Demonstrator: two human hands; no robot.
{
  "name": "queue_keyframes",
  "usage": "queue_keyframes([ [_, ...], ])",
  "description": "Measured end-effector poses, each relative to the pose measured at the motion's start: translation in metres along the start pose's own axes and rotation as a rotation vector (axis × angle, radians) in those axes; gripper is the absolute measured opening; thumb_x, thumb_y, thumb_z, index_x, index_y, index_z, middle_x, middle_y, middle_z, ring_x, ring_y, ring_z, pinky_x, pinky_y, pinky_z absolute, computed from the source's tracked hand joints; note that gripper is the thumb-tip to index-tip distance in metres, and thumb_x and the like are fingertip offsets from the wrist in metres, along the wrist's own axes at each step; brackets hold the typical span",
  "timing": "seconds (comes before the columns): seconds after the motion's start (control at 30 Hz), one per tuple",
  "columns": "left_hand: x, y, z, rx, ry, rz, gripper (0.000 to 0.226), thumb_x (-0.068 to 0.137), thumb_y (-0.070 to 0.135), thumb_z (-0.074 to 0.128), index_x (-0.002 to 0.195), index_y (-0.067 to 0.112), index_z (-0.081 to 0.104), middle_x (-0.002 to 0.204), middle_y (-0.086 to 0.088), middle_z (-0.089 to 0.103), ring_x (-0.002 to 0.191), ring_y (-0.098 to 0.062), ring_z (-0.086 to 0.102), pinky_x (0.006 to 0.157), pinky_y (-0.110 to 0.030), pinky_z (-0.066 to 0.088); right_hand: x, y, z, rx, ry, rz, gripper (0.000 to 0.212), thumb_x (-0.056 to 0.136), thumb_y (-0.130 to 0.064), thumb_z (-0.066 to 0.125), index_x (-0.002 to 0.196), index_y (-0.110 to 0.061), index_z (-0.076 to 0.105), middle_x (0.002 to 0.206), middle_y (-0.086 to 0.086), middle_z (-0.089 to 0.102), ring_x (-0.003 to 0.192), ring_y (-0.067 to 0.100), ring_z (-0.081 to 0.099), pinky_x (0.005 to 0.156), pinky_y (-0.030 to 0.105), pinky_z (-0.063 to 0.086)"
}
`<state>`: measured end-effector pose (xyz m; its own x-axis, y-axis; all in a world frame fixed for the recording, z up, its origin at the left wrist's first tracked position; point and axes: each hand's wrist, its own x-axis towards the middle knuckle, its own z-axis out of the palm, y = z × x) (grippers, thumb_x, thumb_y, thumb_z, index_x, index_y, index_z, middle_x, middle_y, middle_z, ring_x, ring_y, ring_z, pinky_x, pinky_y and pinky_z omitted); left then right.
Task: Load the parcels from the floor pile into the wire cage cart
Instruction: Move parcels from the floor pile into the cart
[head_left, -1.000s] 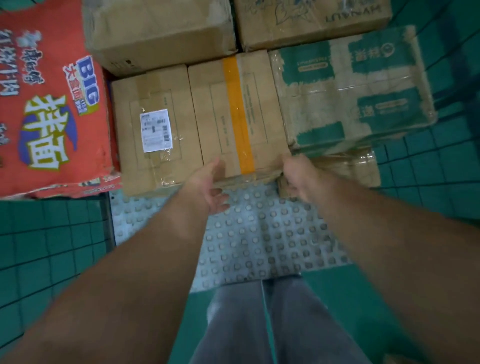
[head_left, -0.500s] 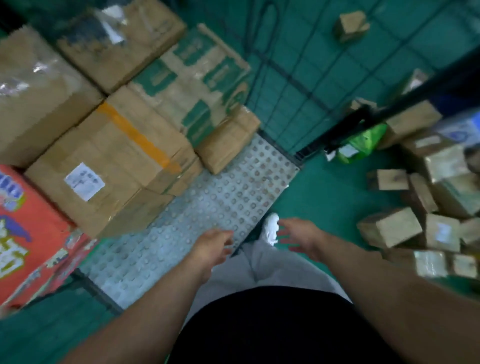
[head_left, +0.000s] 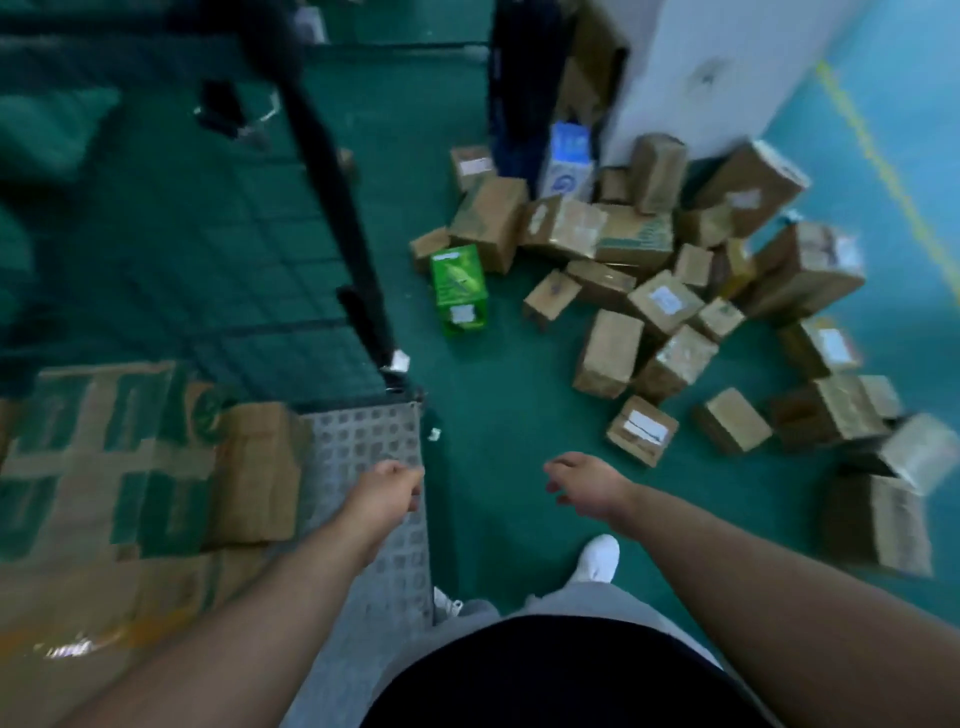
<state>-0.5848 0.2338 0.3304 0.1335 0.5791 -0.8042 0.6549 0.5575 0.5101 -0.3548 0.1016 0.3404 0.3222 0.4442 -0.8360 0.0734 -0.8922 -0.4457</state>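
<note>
Two bare hands out front at lower centre, neither carrying a thing. Over the corner of the perforated deck of the wire cage cart, left hand loosely curled on nothing; over green floor, right hand relaxed, fingers slack. Just below it, a white shoe. On the cart at lower left, already loaded: a green-printed carton with a plain brown box touching its right side.

Reads as the turn between loads, body swung toward the floor pile at right. Nearest candidate, by the look of it: a small labelled box, lying apart from the heap, just beyond the right hand. Calls for a step forward, a bend, and both hands spread wider to clamp its sides.

Farther up, a green box upright near the cart's black post, then dozens of brown parcels tumbled against a white pillar, so plenty left to shift.
</note>
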Motion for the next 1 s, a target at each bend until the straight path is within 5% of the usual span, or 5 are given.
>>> queue_keyframes([
  [0.17,-0.001,0.070,0.108,0.130,-0.115,0.069,0.017,0.102,0.033,0.057,0.098,0.017,0.061,0.103,-0.005,0.070,0.078,-0.018,0.064,0.064,-0.029,0.040,-0.001,0.067,-0.091,0.110,0.071,0.058,0.024,0.106,-0.026,0.046,0.108,-0.010,0.063,0.102,0.007,0.063,0.081,0.018,0.055,0.055,0.023,0.039],
  [0.37,-0.010,0.118,0.249,0.177,-0.170,0.040,0.018,0.102,0.034,0.057,0.102,0.016,0.062,0.107,-0.004,0.071,0.087,-0.021,0.067,0.071,-0.031,0.045,0.008,0.138,-0.222,0.051,0.139,0.093,0.036,0.105,-0.030,0.044,0.127,-0.009,0.064,0.122,0.012,0.068,0.110,0.028,0.065,0.099,0.041,0.051],
  [0.67,-0.022,0.200,0.334,0.338,-0.217,0.080,0.023,0.102,0.037,0.057,0.103,0.015,0.065,0.107,-0.002,0.071,0.094,-0.020,0.071,0.073,-0.033,0.047,0.039,0.168,-0.325,0.162,0.228,0.084,0.035,0.105,-0.025,0.042,0.131,-0.012,0.061,0.113,0.005,0.065,0.094,0.019,0.061,0.078,0.028,0.048],
  [0.87,0.025,0.239,0.338,0.391,-0.173,0.042,0.021,0.102,0.033,0.058,0.105,0.013,0.064,0.106,-0.005,0.071,0.093,-0.024,0.069,0.071,-0.033,0.045,0.071,0.151,-0.343,0.278,0.204,0.098,0.033,0.103,-0.025,0.044,0.127,-0.014,0.064,0.116,0.006,0.066,0.100,0.022,0.064,0.087,0.034,0.053],
  [1.0,0.072,0.272,0.357,0.459,-0.211,-0.026,0.021,0.102,0.029,0.058,0.108,0.008,0.062,0.103,-0.010,0.069,0.086,-0.026,0.065,0.064,-0.031,0.041,0.084,0.145,-0.374,0.325,0.246,0.145,0.032,0.105,-0.028,0.043,0.129,-0.015,0.061,0.114,0.002,0.064,0.094,0.017,0.060,0.078,0.029,0.050],
])
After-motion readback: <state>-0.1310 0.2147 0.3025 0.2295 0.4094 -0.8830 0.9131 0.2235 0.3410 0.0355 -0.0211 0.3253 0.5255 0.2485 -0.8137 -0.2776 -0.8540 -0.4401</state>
